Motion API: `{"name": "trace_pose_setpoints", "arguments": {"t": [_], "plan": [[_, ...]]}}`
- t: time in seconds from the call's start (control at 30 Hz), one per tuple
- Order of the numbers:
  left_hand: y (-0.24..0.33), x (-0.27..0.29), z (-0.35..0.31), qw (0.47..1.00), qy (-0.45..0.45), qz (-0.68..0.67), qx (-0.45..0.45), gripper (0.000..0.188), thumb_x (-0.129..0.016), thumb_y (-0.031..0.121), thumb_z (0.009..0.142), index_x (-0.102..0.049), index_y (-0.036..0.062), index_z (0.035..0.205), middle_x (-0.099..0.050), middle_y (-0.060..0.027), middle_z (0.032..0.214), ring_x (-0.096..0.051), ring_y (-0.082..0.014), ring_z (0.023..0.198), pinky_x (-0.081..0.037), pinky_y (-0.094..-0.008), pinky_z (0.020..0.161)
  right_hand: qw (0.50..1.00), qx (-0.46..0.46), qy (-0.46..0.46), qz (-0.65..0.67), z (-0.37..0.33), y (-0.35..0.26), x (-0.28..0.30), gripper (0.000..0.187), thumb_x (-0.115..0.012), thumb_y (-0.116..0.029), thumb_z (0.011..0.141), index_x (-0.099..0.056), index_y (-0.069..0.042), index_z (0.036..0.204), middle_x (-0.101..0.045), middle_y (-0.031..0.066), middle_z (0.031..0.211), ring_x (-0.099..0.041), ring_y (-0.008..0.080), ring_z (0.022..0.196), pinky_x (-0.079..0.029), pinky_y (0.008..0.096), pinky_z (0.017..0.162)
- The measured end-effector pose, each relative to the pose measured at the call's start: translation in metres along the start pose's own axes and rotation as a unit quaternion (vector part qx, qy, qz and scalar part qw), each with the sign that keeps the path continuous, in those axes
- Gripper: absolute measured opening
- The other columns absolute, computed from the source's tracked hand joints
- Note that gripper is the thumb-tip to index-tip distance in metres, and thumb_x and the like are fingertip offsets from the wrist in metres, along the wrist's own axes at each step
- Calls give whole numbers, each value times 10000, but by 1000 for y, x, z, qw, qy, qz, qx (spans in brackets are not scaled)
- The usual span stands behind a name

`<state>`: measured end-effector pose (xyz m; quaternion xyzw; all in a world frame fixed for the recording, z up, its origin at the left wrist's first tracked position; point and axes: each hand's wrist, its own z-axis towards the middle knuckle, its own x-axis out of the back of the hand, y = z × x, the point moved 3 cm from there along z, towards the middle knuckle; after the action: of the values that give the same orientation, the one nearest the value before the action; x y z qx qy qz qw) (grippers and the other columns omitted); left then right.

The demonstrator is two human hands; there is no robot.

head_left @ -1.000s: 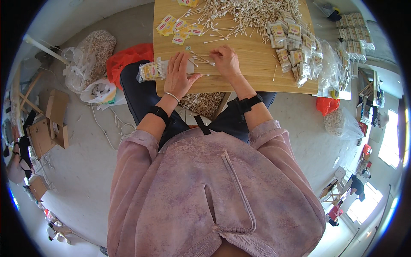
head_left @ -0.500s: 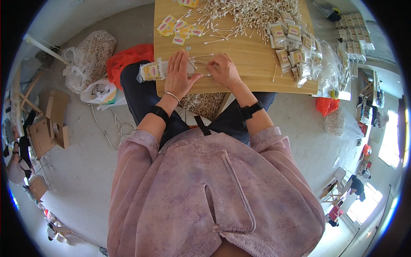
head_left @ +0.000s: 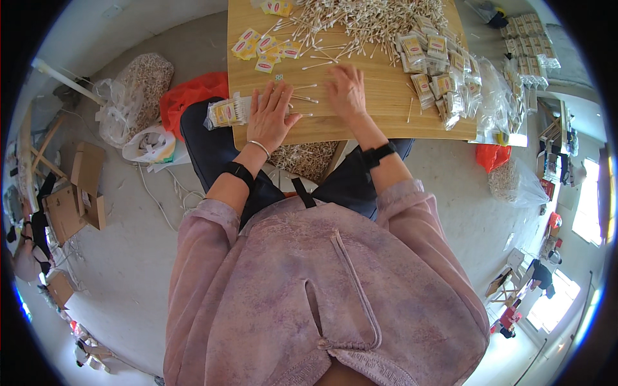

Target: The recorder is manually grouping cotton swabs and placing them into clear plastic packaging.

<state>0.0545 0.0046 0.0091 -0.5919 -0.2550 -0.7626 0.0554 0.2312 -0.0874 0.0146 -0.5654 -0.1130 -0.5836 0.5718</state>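
Neither hand grips anything. The left hand (head_left: 270, 114) lies flat, palm down, fingers spread, on the near part of a pale wooden tabletop (head_left: 380, 122). The right hand (head_left: 346, 90) also rests palm down just to its right, fingers loosely together, pressing on the wood.

Between and just beyond the two hands lie about five loose white cotton swabs (head_left: 302, 98), some touching the left fingertips. Farther off, across the far edge of the table, sits a heap of white cotton swabs (head_left: 360, 19), too many to count.

At the left hand's outer side, on the table's near left corner, lies one clear plastic packet of swabs with a yellow label (head_left: 225, 112). Far left on the table are roughly eight small yellow and red paper labels (head_left: 257, 46). To the right, a pile of filled clear packets (head_left: 438, 71) runs toward the table's right edge, more than ten.

On the grey floor to the left lie a red plastic bag (head_left: 190, 96) and a clear sack of swabs (head_left: 138, 90).
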Motion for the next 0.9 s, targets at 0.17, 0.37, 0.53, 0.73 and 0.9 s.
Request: {"name": "trace_pose_setpoints", "arguments": {"t": [0.17,0.37,0.53,0.73,0.9], "plan": [[2,4,-2,1000,16,-17,-6,577,-624,390,812,-462,126,1299,-463,-40,1303,-365,-241,1267,-208,-466,1113,994,-95,12,-49,26,19,-6,258,-673,-159,748,-661,-97,998,-542,72,1085,-457,287,1056,-407,403,897],[1,6,-3,997,53,-53,-34,516,-662,363,780,-535,104,1208,-516,-51,1181,-435,-252,1171,-283,-455,1075,996,-91,4,-25,24,8,-17,136,-667,-189,767,-681,-130,889,-573,40,957,-496,276,973,-422,397,844],[-2,3,-7,995,54,-87,-13,501,-685,356,764,-547,94,1169,-527,-74,1107,-468,-294,1090,-369,-448,975,1000,-11,10,10,6,-20,-26,59,-653,-144,756,-682,-134,807,-585,36,877,-524,273,896,-439,383,789],[0,5,-7,993,67,-90,29,650,-696,495,705,-524,101,1192,-500,-99,1138,-454,-313,1080,-363,-437,936,995,26,-61,74,-8,-43,-28,80,-652,-120,752,-669,-106,829,-607,60,849,-538,285,878,-452,378,778],[-4,1,-9,992,79,-88,53,917,-643,664,640,-396,76,1299,-407,-152,1257,-392,-356,1131,-326,-474,965,989,-45,-56,126,-6,-38,-17,73,-636,-93,755,-645,-68,823,-613,103,826,-554,297,847,-457,389,771]]}}
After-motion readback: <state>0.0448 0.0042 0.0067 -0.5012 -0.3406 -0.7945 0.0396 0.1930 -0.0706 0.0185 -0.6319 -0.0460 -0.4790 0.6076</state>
